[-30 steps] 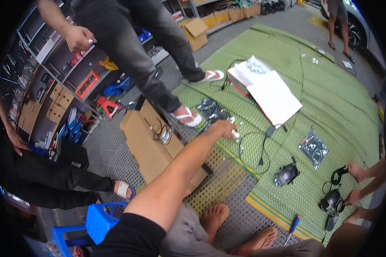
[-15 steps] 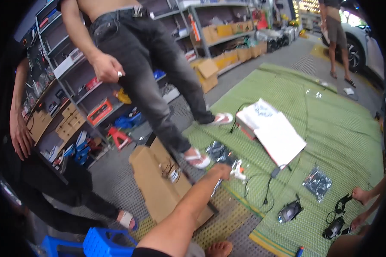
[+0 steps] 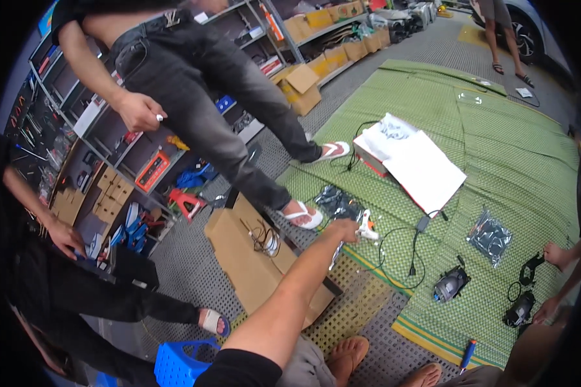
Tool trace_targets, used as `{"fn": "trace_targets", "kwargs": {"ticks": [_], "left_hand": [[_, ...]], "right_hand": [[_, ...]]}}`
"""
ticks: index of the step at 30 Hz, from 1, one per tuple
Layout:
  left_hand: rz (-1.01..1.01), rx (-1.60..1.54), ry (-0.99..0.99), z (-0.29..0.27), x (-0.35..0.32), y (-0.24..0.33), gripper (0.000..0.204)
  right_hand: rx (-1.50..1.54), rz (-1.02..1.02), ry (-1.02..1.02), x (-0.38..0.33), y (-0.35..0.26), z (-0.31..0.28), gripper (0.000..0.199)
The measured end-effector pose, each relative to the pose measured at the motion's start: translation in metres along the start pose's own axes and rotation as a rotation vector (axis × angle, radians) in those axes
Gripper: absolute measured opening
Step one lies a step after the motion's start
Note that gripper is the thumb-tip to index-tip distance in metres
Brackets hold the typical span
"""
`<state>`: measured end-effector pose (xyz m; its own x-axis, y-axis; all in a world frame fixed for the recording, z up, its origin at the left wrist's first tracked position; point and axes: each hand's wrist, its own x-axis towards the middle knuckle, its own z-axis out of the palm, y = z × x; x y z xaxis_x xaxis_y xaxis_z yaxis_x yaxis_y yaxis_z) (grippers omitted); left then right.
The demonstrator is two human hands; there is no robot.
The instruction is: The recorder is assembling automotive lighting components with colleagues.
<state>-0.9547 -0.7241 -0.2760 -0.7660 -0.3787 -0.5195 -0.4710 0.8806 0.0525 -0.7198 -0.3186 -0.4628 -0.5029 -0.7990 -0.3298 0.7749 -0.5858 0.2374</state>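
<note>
My left hand stretches out from the lower edge over the near edge of the green mat. Its fingers look closed round a white gun-shaped tool with an orange part; the far side of the grip is hidden. Beside that hand lies a clear bag of dark parts. A shiny silver strip shows just below the wrist. To the right of the tool, a black cable loops over the mat. My right hand is out of the picture.
An open cardboard box stands left of my arm, near a blue stool. On the mat are a white-lidded box, dark lamp-like units and a screwdriver. Another person's hands are at right; people stand left and ahead.
The view has tilted down and swung left, so the scene sits higher and further right. My left hand stays by the white tool. The standing person on the left has lowered a hand.
</note>
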Motion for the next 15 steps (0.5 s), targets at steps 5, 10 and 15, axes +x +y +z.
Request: {"fn": "trace_targets", "kwargs": {"ticks": [5,10,15], "left_hand": [[-0.031,-0.033,-0.008,0.003,0.005,0.0,0.058],[0.022,-0.027,-0.044,0.003,0.015,-0.002,0.063],[0.084,-0.029,-0.037,0.002,0.017,-0.008,0.067]], "right_hand": [[-0.011,-0.006,0.024,0.002,-0.006,0.01,0.033],[-0.086,-0.081,0.012,0.024,-0.031,0.035,0.032],[-0.238,-0.149,0.007,0.019,-0.073,0.076,0.032]]}}
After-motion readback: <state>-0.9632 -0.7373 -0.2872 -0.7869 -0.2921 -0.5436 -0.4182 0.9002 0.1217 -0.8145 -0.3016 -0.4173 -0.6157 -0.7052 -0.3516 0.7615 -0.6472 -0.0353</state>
